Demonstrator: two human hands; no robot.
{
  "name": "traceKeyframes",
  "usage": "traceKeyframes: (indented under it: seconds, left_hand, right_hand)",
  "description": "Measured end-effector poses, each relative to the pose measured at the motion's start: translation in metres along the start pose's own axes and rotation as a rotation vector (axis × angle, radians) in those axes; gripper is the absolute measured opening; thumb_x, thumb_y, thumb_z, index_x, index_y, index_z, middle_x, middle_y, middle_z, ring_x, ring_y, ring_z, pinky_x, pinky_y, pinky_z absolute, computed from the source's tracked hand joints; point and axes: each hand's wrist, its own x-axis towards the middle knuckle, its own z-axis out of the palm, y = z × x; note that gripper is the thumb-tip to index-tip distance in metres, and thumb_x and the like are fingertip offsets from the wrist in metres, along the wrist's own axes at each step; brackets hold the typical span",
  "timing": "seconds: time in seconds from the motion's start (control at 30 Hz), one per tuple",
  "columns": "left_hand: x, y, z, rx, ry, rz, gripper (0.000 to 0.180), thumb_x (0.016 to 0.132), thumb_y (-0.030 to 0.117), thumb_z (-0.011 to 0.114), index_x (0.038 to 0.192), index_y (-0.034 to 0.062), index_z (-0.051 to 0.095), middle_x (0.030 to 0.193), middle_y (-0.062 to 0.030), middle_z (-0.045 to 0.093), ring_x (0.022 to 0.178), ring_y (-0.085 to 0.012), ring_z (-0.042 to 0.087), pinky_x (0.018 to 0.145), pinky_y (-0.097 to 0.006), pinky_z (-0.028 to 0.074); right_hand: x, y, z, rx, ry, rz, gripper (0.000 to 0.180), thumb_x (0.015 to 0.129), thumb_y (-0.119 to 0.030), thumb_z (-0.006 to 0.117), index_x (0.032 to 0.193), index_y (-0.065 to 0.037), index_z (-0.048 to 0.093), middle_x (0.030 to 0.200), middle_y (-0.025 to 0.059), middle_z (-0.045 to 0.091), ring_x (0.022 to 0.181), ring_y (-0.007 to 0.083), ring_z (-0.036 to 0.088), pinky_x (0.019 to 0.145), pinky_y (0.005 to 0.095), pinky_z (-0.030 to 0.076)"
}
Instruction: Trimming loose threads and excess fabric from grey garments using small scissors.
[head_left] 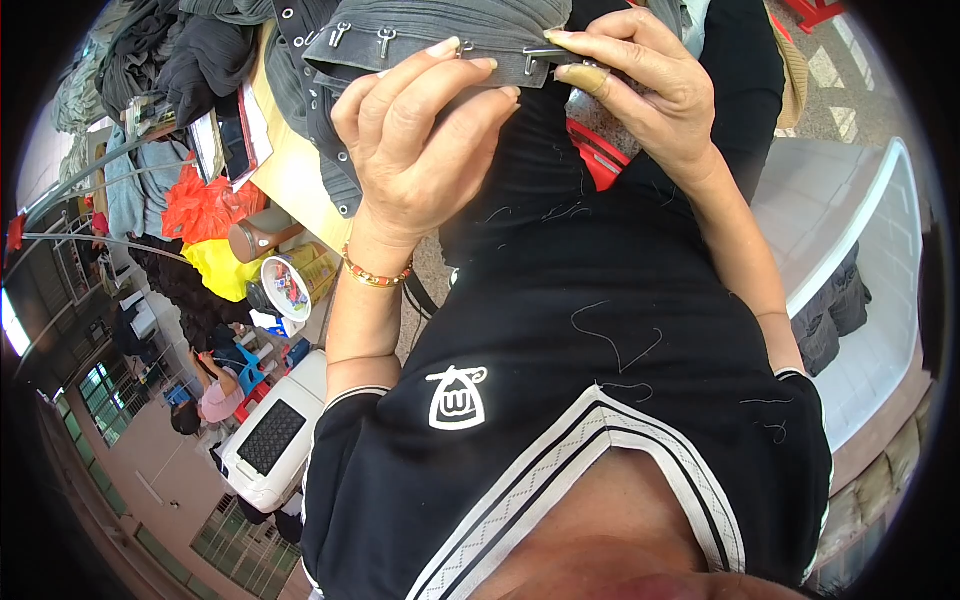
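A dark grey ribbed garment point(460, 25) lies across the top of the view, its edge band carrying a row of small metal hooks point(387, 40). My left hand point(420, 130) is closed on this band, fingertips pinching its lower edge beside a hook. In my right hand point(650, 85) is a slim dark tool point(582, 53), gripped between thumb and fingers. Its tip reaches the band near the rightmost hook; its exact kind is hard to make out. A yellowish wrap covers a fingertip of the right hand.
Grey garments point(205, 65) pile up at the upper left beside a pale wooden tabletop point(300, 190). Left of me are a red plastic bag point(205, 205), a brown bottle point(262, 235) and a tub point(287, 290). At right, a white bin point(880, 370) holds grey clothes. Another person point(218, 395) sits far left.
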Motion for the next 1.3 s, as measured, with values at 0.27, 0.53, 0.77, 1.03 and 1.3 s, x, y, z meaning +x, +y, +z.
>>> traceKeyframes:
  seconds: [0.27,0.53,0.77,1.03,1.3]
  left_hand:
    - [0.017,-0.005,-0.009,-0.022,-0.07,-0.018,0.036,0.072,0.015,0.077,0.107,0.022,0.073,0.113,0.0065,0.066,0.103,-0.0144,0.058,0.091,-0.032,0.035]
    - [0.067,-0.026,-0.016,0.005,-0.247,0.136,0.026,0.079,0.018,0.077,0.105,0.0176,0.074,0.106,0.0031,0.068,0.097,-0.019,0.061,0.086,-0.033,0.042]
    - [0.101,-0.038,-0.01,-0.602,-0.311,-0.467,0.019,0.099,0.014,0.063,0.106,-0.0023,0.069,0.091,-0.0012,0.07,0.081,-0.0078,0.06,0.073,-0.02,0.045]
    - [0.112,-0.066,0.02,-1.156,-0.26,-0.755,0.034,0.103,0.027,0.059,0.107,-0.0049,0.071,0.089,0.0047,0.066,0.083,-0.0012,0.055,0.074,-0.018,0.045]
    - [0.118,-0.076,0.03,-1.38,-0.333,-0.855,0.03,0.103,0.023,0.058,0.118,0.0007,0.071,0.111,-0.0037,0.072,0.103,-0.0083,0.063,0.096,-0.023,0.044]
  right_hand:
    - [0.005,0.0,-0.004,0.082,0.086,-0.001,0.029,0.077,0.003,0.08,0.105,0.002,0.074,0.084,0.0077,0.064,0.074,0.0145,0.059,0.064,0.0252,0.045]
    - [-0.001,0.024,-0.038,0.105,0.134,0.121,0.032,0.088,0.003,0.07,0.12,0.007,0.067,0.107,0.0073,0.062,0.088,0.01,0.059,0.079,0.02,0.048]
    - [0.02,0.012,-0.045,0.095,0.193,0.161,0.031,0.08,-0.001,0.08,0.111,0.0,0.073,0.091,0.0022,0.063,0.079,0.0067,0.055,0.068,0.0197,0.042]
    - [0.049,0.01,-0.048,-0.021,0.157,0.074,0.037,0.075,-0.003,0.083,0.111,-0.004,0.075,0.088,0.0018,0.062,0.074,0.0081,0.054,0.063,0.0204,0.041]
    - [0.073,0.018,-0.042,-0.118,0.101,-0.085,0.039,0.075,-0.001,0.082,0.113,-0.006,0.074,0.09,0.0022,0.06,0.072,0.0061,0.056,0.059,0.0194,0.045]
